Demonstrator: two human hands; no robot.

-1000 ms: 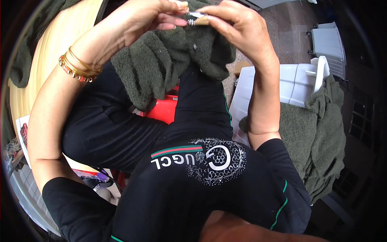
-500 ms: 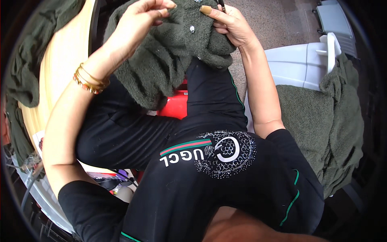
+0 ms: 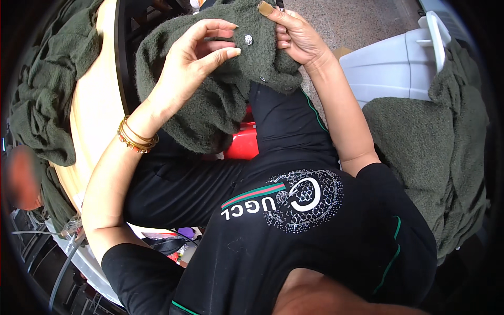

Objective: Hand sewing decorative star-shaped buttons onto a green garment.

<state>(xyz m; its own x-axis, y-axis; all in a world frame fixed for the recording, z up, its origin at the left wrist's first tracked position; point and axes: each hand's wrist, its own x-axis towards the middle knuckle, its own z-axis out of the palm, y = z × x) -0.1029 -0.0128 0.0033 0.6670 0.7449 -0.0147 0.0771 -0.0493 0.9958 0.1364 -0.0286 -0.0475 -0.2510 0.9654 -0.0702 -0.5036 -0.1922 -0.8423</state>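
Note:
A dark green fuzzy knitted garment [image 3: 210,100] lies bunched across my lap, with sparkly round buttons [image 3: 248,39] along one strip. My right hand [image 3: 302,39] grips the edge of this strip, its fingers curled and its thumb on top. A tan cover wraps that thumb's tip. Above the fist a small dark object [image 3: 280,4] shows, too little of it to name. Just left of a button hovers my left hand [image 3: 194,58], thumb and fingers apart, with nothing visible between them. Bracelets circle the left wrist.
Another green knit pile [image 3: 47,79] rests along the pale wooden table [image 3: 94,115] on my left. To the right, more green knitwear [image 3: 415,157] drapes over a light grey plastic bin [image 3: 388,68]. Something red [image 3: 244,142] shows below my lap. A blurred reddish shape is at the far left.
My left hand has moved down and slightly right, and its pinched fingers have spread apart beside the button. The right hand keeps its hold on the garment. The whole view has shifted a little.

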